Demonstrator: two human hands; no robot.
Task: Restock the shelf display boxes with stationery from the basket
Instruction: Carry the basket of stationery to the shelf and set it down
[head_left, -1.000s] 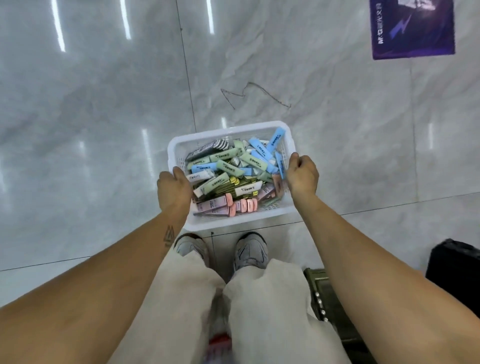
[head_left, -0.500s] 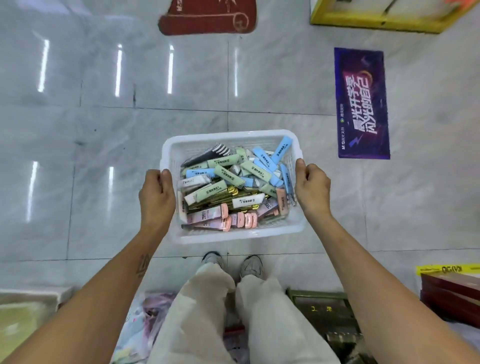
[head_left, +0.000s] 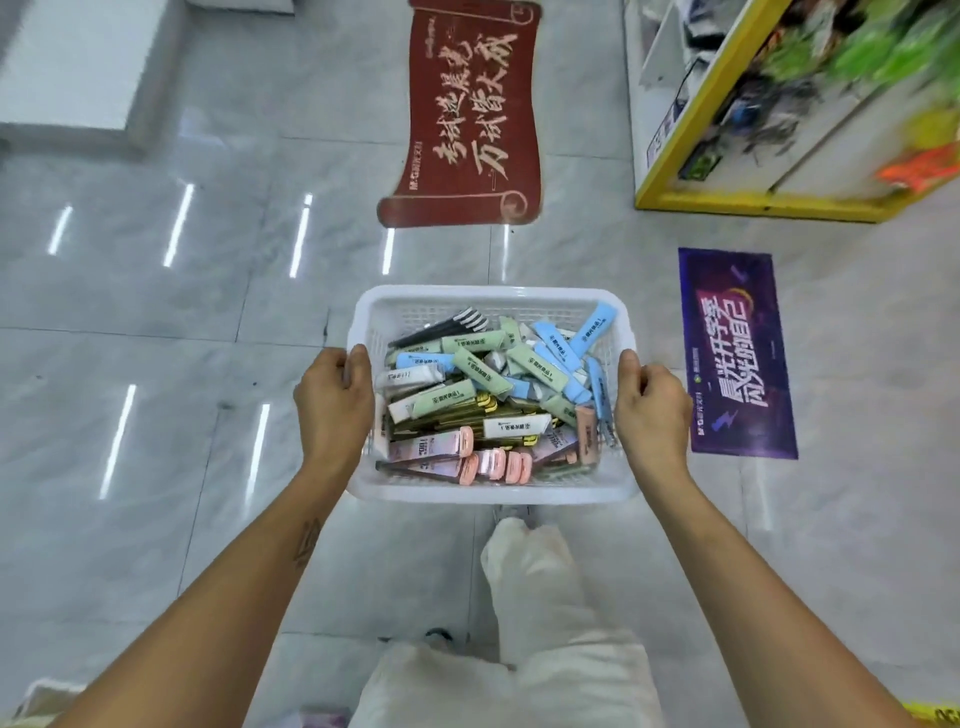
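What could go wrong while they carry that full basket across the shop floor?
1. The packs are heaped loosely, and one blue pack leans up against the far wall near the rim; a jolt might tip it out.
2. Both hands grip only the basket sides, so neither is free.
3. The glossy floor may be slippery, and the basket hides their feet.

Bright, even light falls from above me; long white streaks of glare from overhead lamps lie on the glossy floor (head_left: 156, 322) at the left of the frame. Shadows are faint. The shelf (head_left: 789, 104) at upper right smears with motion blur. My forearms stretch wide at the lower corners, bent by the wide lens. The centre is sharp.
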